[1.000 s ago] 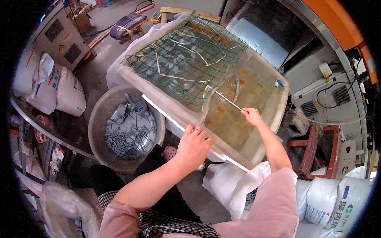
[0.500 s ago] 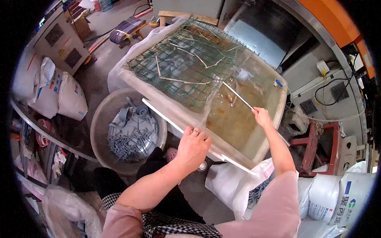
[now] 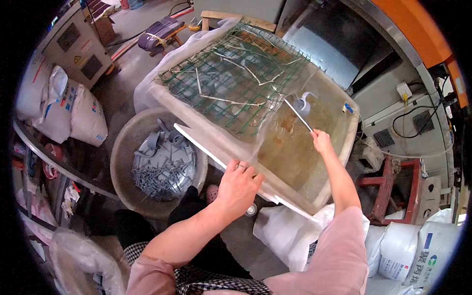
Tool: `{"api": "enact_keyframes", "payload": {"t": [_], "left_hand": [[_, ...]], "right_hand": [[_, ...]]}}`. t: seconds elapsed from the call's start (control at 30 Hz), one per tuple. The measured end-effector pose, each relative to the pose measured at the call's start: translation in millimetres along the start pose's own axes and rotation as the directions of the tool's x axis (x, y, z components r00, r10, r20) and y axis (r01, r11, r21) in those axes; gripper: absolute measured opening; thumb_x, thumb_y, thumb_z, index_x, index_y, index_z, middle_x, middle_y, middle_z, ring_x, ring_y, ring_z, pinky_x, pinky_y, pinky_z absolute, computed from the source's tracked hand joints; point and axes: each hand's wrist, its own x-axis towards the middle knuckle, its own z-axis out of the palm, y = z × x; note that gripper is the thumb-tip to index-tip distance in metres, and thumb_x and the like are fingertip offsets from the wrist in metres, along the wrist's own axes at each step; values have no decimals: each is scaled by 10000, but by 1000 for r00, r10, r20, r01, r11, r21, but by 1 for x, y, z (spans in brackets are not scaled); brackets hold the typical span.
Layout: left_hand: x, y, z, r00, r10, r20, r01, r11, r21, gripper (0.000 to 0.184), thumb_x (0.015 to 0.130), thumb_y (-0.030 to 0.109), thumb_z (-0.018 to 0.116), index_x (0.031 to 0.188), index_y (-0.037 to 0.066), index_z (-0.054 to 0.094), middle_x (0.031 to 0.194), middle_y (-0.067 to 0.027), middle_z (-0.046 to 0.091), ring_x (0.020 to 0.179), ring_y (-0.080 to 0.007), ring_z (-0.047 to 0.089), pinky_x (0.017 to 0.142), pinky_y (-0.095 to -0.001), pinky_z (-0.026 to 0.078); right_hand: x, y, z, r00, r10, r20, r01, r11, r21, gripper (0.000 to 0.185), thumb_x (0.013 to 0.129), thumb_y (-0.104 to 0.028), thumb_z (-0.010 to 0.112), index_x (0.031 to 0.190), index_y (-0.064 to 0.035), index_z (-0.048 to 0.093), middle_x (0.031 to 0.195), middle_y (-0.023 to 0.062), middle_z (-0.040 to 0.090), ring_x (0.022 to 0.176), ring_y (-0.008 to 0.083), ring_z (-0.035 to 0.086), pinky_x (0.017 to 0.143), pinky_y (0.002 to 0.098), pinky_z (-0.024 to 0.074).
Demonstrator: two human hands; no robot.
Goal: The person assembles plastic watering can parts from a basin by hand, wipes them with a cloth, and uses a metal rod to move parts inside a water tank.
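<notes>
My right hand (image 3: pixel 322 141) is closed around a thin pale rod (image 3: pixel 299 116), which reaches down over the water of a large white tub (image 3: pixel 340 169). Near the rod's far end, a curved grey plastic piece (image 3: pixel 304 105) shows at the water's surface; whether they touch is unclear. My left hand (image 3: pixel 239 184) has its fingers curled over a long white board (image 3: pixel 200 143) along the tub's near side. Green netting (image 3: pixel 221 81) with pale strips covers the tub's far left half, and grey shapes show blurred under it.
A round basin (image 3: pixel 120 169) left of the tub holds grey sticks and curled pieces. White sacks (image 3: pixel 88 118) stand at left, more sacks (image 3: pixel 400 248) at lower right. An open white bag (image 3: pixel 278 231) sits below the tub. A red metal frame (image 3: pixel 410 191) stands at right, beside machinery.
The splash in the tub has settled, and the curved grey piece now shows clearly at the surface. The rod's angle has steepened slightly. My left hand stays on the board.
</notes>
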Motion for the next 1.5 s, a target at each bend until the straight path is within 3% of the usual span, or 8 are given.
{"api": "enact_keyframes", "payload": {"t": [0.13, 0.27, 0.47, 0.57, 0.63, 0.77, 0.93, 1.5], "left_hand": [[-2, 2, 2, 1000, 14, -28, -15, 1000, -21, 147, 672, 105, 571, 811, 71, 604, 745, -70, 535, 842, -246, 539, 883, -401, 366], [-2, 7, 3, 1000, 18, 2, -18, 1000, 6, 156, 671, 106, 573, 818, 68, 605, 745, -70, 534, 840, -248, 540, 882, -404, 366], [1, 5, 5, 1000, 6, -24, -6, 1000, -1, 140, 682, 111, 562, 810, 73, 605, 743, -67, 536, 833, -238, 541, 876, -390, 368], [2, 6, 6, 1000, 5, -1, -5, 1000, 20, 132, 688, 116, 557, 806, 78, 602, 744, -65, 535, 835, -232, 541, 877, -386, 367], [3, 8, 5, 1000, 0, 5, 0, 1000, 20, 126, 687, 120, 558, 799, 78, 598, 743, -64, 534, 836, -232, 540, 876, -386, 366], [5, 10, 7, 1000, 19, -12, -19, 999, 36, 107, 679, 126, 564, 773, 79, 586, 742, -66, 532, 834, -233, 537, 870, -382, 368], [6, 10, 8, 1000, 14, -7, -13, 1000, 22, 107, 672, 124, 567, 768, 79, 584, 743, -67, 529, 834, -234, 534, 866, -382, 368], [7, 9, 8, 1000, 5, 26, -6, 1000, 24, 108, 663, 136, 583, 754, 78, 573, 742, -75, 526, 836, -243, 535, 858, -379, 366]], "right_hand": [[-31, 18, -25, 997, -49, 59, 49, 999, 7, 311, 897, -305, 537, 1122, -112, 629, 1016, 204, 628, 959, 383, 596, 822, 440, 480], [-34, 37, -8, 990, -143, 7, 143, 989, 42, 319, 896, -312, 542, 1125, -106, 626, 1011, 209, 625, 956, 376, 596, 817, 434, 478], [-20, 10, 4, 991, -109, 80, 105, 993, 59, 330, 896, -320, 542, 1116, -91, 631, 1017, 206, 625, 955, 379, 596, 819, 430, 476], [-12, 15, 18, 981, -190, 22, 187, 975, 119, 325, 896, -321, 541, 1112, -97, 634, 1013, 205, 627, 952, 377, 598, 822, 426, 476], [-11, 15, 20, 974, -227, 5, 225, 967, 122, 330, 888, -289, 565, 1090, -37, 633, 997, 210, 635, 949, 359, 613, 822, 383, 479], [-10, 6, 32, 983, -170, 65, 153, 965, 212, 328, 890, -287, 566, 1085, -32, 633, 1000, 214, 632, 963, 353, 611, 827, 383, 479], [-8, 4, 52, 991, -133, -11, 131, 963, 237, 323, 892, -318, 542, 1109, -94, 631, 1008, 209, 627, 967, 383, 591, 826, 428, 475], [20, -39, 67, 972, -217, 90, 196, 961, 198, 304, 896, -311, 544, 1114, -116, 626, 1010, 206, 627, 975, 375, 590, 823, 439, 470]]}}
